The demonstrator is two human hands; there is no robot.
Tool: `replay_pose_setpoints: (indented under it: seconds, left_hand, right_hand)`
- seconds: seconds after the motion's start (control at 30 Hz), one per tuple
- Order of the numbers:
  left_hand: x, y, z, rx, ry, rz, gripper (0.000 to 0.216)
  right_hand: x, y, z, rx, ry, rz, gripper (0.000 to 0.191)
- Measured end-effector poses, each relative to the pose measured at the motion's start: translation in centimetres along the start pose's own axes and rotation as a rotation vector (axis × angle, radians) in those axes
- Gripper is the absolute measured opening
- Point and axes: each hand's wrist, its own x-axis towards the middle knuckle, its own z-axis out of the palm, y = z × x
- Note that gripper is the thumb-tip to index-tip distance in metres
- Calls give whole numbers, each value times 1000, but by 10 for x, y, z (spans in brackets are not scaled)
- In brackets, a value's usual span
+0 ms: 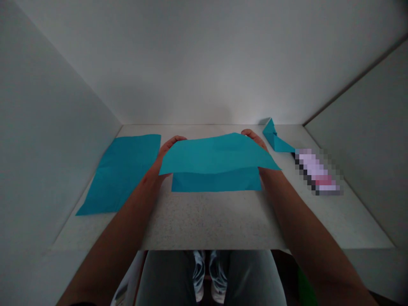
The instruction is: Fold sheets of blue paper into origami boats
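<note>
White tabletop (210,221) before me | blue paper (216,155) midway between my hands, upper layer over my wrists | flat blue sheet (124,174) at left | pixelated object (317,172) at right | folded blue piece (274,138) beside it | left hand (169,145), right hand (256,138) at the paper's far edge, fingertips partly hidden; can't tell if I'm pinching

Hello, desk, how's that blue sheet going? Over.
Left hand and right hand: at opposite sides, fingers partly hidden. Blue sheet: between them. Alongside: second sheet left, folded piece right.
</note>
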Motion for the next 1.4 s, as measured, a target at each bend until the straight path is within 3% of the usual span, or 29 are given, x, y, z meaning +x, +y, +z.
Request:
replay_pose_setpoints:
  seconds: [0.1,0.27,0.43,0.67,0.87,1.03,1.13,1.27,1.4]
  left_hand:
    - [-4,6,8,-68,30,-130,41]
    - [-4,11,5,46,-12,-136,42]
    - [-1,4,3,80,44,-174,54]
    - [4,-5,2,71,25,-213,52]
    - [3,-4,2,69,11,-170,43]
    - [2,-2,2,103,32,-173,18]
    - [4,-1,1,107,37,-220,21]
    - [1,6,3,141,-20,-200,39]
    - [-9,11,14,310,-155,-40,40]
  right_hand:
    - [0,1,1,-30,-69,67,60]
    - [5,15,-5,-172,-143,44,60]
    - [10,27,-9,-153,-34,37,60]
    - [13,26,-9,-75,-37,101,64]
    - [13,28,-11,-56,-1,46,45]
    - [13,28,-16,-101,14,80,19]
    - [11,25,-14,-125,4,91,20]
    - [7,20,-9,-281,-38,-3,26]
    - [3,12,-4,-597,-68,-261,40]
